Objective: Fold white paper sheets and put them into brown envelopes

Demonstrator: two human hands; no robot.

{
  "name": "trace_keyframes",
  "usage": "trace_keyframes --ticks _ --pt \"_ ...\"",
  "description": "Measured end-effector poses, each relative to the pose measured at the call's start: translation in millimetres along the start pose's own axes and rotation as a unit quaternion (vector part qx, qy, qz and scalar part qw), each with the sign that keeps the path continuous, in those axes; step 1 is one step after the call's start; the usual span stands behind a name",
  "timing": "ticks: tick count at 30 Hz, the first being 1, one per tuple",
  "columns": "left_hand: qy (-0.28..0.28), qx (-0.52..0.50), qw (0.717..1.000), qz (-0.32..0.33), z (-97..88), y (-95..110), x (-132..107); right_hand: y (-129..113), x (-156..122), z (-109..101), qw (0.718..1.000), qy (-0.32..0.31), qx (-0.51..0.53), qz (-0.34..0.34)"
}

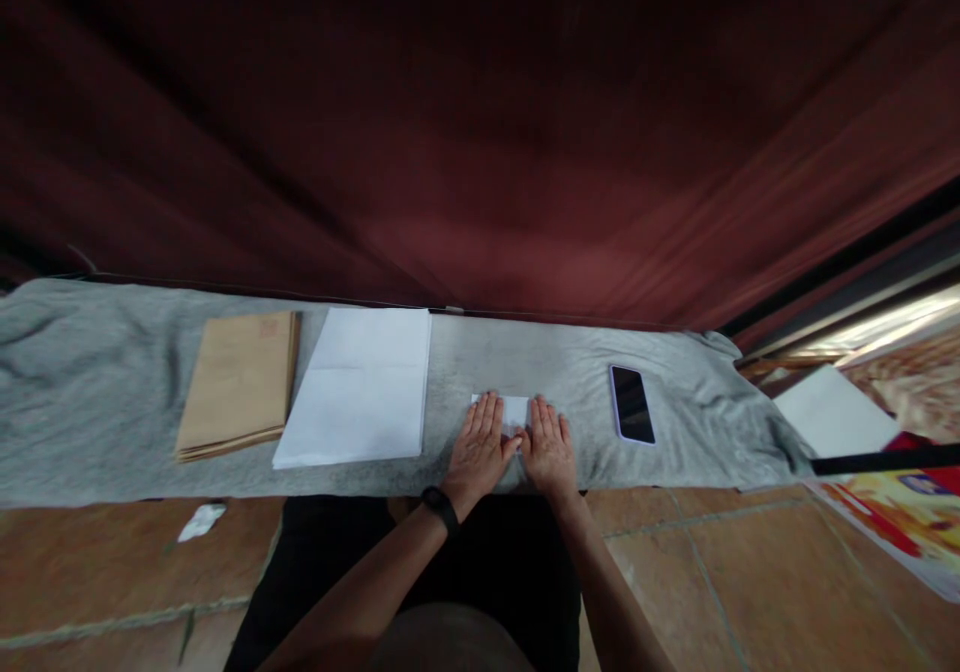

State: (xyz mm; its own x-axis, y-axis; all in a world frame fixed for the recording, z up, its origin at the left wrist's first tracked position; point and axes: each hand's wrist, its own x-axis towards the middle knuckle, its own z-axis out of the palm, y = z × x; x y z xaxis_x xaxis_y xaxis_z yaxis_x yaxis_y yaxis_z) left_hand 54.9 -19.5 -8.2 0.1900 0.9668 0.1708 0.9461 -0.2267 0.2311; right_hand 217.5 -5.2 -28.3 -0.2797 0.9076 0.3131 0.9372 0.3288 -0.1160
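A small folded white paper [513,409] lies on the grey cloth [90,392] in front of me. My left hand [477,442] lies flat on its left part, fingers stretched out and together, with a black band on the wrist. My right hand [549,440] presses flat on its right part, fingers straight. The two thumbs meet over the near edge of the paper. Most of the paper is hidden under my palms.
A stack of white sheets [360,384] lies to the left, and a pile of brown envelopes [238,382] beyond it. A dark phone [631,404] rests on the cloth to the right. A dark red curtain [480,132] hangs behind. A paper scrap [201,521] lies on the tiled floor.
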Motion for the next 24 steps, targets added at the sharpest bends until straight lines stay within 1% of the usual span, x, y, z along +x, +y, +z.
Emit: trace_keyframes --ticks 12,18,21,24 --pt "0.018 0.032 0.998 -0.050 -5.7 -20 -17 0 0 1 1.000 0.014 0.007 0.007" --pt "0.037 0.035 0.997 -0.063 -7.2 -25 -25 3 -3 4 1.000 0.021 0.001 0.015" --pt "0.042 0.032 0.996 -0.065 -7.6 -27 -26 5 -6 6 1.000 0.022 0.001 0.021" --pt "0.038 0.020 0.997 -0.066 -11.1 -29 -23 11 -4 5 0.999 0.013 0.018 0.023"
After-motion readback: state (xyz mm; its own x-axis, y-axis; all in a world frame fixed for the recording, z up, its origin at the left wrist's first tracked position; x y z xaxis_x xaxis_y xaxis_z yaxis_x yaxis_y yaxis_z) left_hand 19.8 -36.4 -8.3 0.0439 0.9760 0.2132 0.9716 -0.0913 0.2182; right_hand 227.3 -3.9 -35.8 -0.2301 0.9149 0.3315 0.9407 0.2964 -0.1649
